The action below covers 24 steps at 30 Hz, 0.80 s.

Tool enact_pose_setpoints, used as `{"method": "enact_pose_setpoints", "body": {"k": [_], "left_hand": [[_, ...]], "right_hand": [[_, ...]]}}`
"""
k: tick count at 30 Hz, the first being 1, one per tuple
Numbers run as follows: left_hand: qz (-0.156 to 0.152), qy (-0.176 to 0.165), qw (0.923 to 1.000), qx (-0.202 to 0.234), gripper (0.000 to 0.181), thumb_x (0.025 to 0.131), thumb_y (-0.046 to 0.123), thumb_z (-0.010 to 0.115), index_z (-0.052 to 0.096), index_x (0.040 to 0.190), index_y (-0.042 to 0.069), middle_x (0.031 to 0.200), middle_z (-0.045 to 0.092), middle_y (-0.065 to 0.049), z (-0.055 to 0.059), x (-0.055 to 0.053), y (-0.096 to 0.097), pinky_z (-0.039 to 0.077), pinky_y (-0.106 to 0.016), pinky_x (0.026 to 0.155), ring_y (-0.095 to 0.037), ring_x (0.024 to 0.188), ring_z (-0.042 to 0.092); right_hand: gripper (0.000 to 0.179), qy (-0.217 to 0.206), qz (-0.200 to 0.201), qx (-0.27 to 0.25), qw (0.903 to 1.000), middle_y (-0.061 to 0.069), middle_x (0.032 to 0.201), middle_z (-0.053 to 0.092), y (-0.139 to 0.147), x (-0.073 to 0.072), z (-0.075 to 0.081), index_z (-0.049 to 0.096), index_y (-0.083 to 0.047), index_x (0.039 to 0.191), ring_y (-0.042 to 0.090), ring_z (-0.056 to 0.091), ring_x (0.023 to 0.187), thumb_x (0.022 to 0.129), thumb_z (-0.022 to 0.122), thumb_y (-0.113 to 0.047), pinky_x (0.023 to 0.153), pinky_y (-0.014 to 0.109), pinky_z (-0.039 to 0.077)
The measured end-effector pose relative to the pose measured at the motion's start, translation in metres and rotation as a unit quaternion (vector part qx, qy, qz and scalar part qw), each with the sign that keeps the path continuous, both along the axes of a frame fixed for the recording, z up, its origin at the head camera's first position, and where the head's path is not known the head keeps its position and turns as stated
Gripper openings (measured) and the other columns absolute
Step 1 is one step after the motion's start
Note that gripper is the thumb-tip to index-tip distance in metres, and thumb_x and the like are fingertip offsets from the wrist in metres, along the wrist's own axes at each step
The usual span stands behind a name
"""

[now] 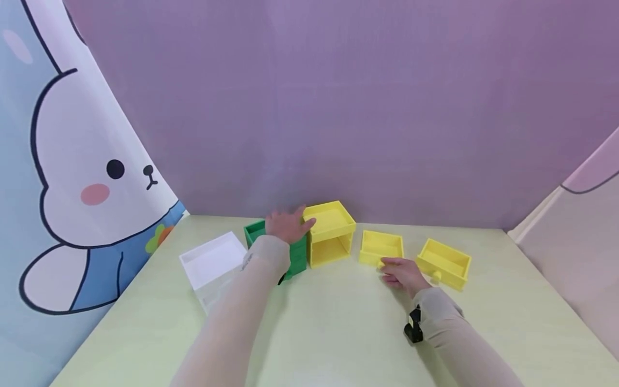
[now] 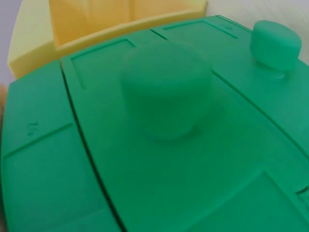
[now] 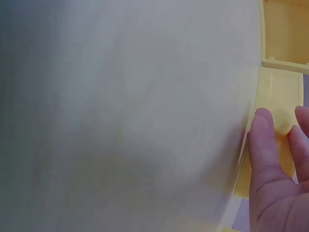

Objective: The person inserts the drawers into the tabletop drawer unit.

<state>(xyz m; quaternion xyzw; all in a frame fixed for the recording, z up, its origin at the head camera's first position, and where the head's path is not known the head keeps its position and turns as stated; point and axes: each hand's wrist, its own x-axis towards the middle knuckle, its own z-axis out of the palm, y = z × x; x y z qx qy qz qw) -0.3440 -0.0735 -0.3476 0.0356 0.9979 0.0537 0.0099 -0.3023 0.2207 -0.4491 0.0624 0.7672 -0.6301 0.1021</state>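
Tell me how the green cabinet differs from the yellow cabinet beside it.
The green cabinet has a front filled with knobbed drawers, while the yellow cabinet gapes open in front, with no drawer in it. In the head view, the left hand and sleeve hide much of the green cabinet but little of the yellow cabinet. Both have a recessed, rimmed top.

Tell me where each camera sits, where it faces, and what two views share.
Head: on the head, facing forward and down at the pale, flat table; left hand, right hand and both forearms show.
Left wrist: on that wrist, closely facing the green plastic cabinet; a blurred sliver at left may be the hand.
Right wrist: on that wrist, facing a yellow, rectangular plastic drawer; the right hand's fingers show beside its round knob.
Head and left wrist share the green cabinet.
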Motion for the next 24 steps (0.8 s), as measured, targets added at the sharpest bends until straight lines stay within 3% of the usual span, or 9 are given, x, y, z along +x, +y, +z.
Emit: {"method": "enact_pose_setpoints", "body": {"k": [4, 8, 12, 14, 16, 18, 19, 21, 24], "left_hand": [[0.007, -0.008, 0.9997, -0.02, 0.069, 0.093, 0.067, 0.032, 0.028, 0.152, 0.031, 0.146, 0.043, -0.015, -0.005, -0.002, 0.0, 0.027, -0.058, 0.107, -0.045, 0.13, 0.036], [0.011, -0.023, 0.9987, -0.043, 0.071, 0.091, 0.071, 0.03, 0.03, 0.151, 0.032, 0.142, 0.049, -0.013, -0.003, -0.001, -0.001, 0.028, -0.057, 0.106, -0.044, 0.129, 0.036], [0.015, -0.045, 0.9985, -0.026, 0.073, 0.09, 0.073, 0.03, 0.026, 0.152, 0.034, 0.141, 0.05, -0.01, 0.003, 0.002, -0.001, 0.025, -0.058, 0.107, -0.046, 0.133, 0.03], [0.015, -0.057, 0.998, -0.022, 0.073, 0.09, 0.073, 0.032, 0.026, 0.152, 0.034, 0.139, 0.053, -0.008, 0.006, 0.006, -0.001, 0.025, -0.057, 0.108, -0.044, 0.131, 0.036], [0.016, -0.076, 0.9967, -0.022, 0.074, 0.09, 0.073, 0.033, 0.023, 0.152, 0.035, 0.124, 0.063, -0.006, 0.005, 0.008, -0.001, 0.036, -0.049, 0.101, -0.034, 0.114, 0.054], [0.017, -0.092, 0.9953, -0.024, 0.075, 0.089, 0.073, 0.033, 0.022, 0.153, 0.035, 0.095, 0.068, -0.003, 0.005, 0.01, 0.0, 0.045, -0.036, 0.082, -0.021, 0.08, 0.06], [0.02, -0.098, 0.9947, -0.025, 0.076, 0.089, 0.074, 0.034, 0.022, 0.153, 0.035, 0.08, 0.064, -0.001, 0.005, 0.011, 0.001, 0.043, -0.031, 0.069, -0.016, 0.065, 0.053], [0.027, -0.105, 0.9937, -0.029, 0.077, 0.087, 0.075, 0.034, 0.02, 0.153, 0.036, 0.061, 0.049, 0.0, 0.005, 0.01, 0.002, 0.03, -0.027, 0.052, -0.013, 0.049, 0.033], [0.032, -0.105, 0.9936, -0.028, 0.078, 0.086, 0.077, 0.034, 0.02, 0.152, 0.038, 0.057, 0.042, 0.001, 0.007, 0.008, 0.003, 0.024, -0.026, 0.047, -0.013, 0.046, 0.026]], "right_hand": [[0.046, -0.005, -0.008, -0.02, 0.9998, 0.006, 0.093, 0.07, -0.001, -0.004, -0.004, 0.047, 0.012, 0.132, 0.012, 0.065, 0.068, 0.091, 0.06, -0.003, 0.065, 0.027, 0.056], [0.046, -0.007, -0.012, -0.052, 0.9986, 0.003, 0.085, 0.07, -0.002, -0.006, -0.003, 0.044, 0.013, 0.133, 0.012, 0.064, 0.063, 0.091, 0.059, -0.002, 0.06, 0.026, 0.055], [0.045, -0.004, -0.029, -0.083, 0.9961, 0.001, 0.079, 0.069, -0.005, -0.008, -0.003, 0.043, 0.016, 0.132, 0.012, 0.064, 0.06, 0.091, 0.058, 0.001, 0.057, 0.025, 0.055], [0.045, -0.01, -0.048, -0.084, 0.9953, 0.001, 0.076, 0.067, -0.007, -0.008, -0.003, 0.045, 0.015, 0.131, 0.012, 0.064, 0.058, 0.09, 0.059, 0.001, 0.055, 0.025, 0.055], [0.043, -0.016, -0.069, -0.078, 0.9945, 0.002, 0.074, 0.066, -0.01, -0.007, -0.004, 0.047, 0.015, 0.129, 0.012, 0.063, 0.056, 0.09, 0.06, 0.001, 0.054, 0.025, 0.054], [0.041, -0.02, -0.091, -0.07, 0.9932, 0.002, 0.073, 0.066, -0.012, -0.007, -0.005, 0.051, 0.014, 0.126, 0.011, 0.062, 0.056, 0.089, 0.062, 0.001, 0.054, 0.025, 0.054], [0.04, -0.02, -0.099, -0.065, 0.9928, 0.002, 0.073, 0.066, -0.012, -0.007, -0.005, 0.052, 0.014, 0.124, 0.011, 0.062, 0.056, 0.088, 0.062, 0.001, 0.054, 0.025, 0.054], [0.037, -0.007, -0.109, -0.054, 0.9925, 0.002, 0.074, 0.066, -0.012, -0.009, -0.006, 0.055, 0.016, 0.12, 0.01, 0.062, 0.058, 0.087, 0.063, 0.001, 0.055, 0.025, 0.054], [0.035, 0.014, -0.122, -0.04, 0.9917, 0.001, 0.073, 0.066, -0.008, -0.014, -0.006, 0.057, 0.017, 0.115, 0.008, 0.061, 0.06, 0.086, 0.065, 0.0, 0.057, 0.023, 0.054]]}}
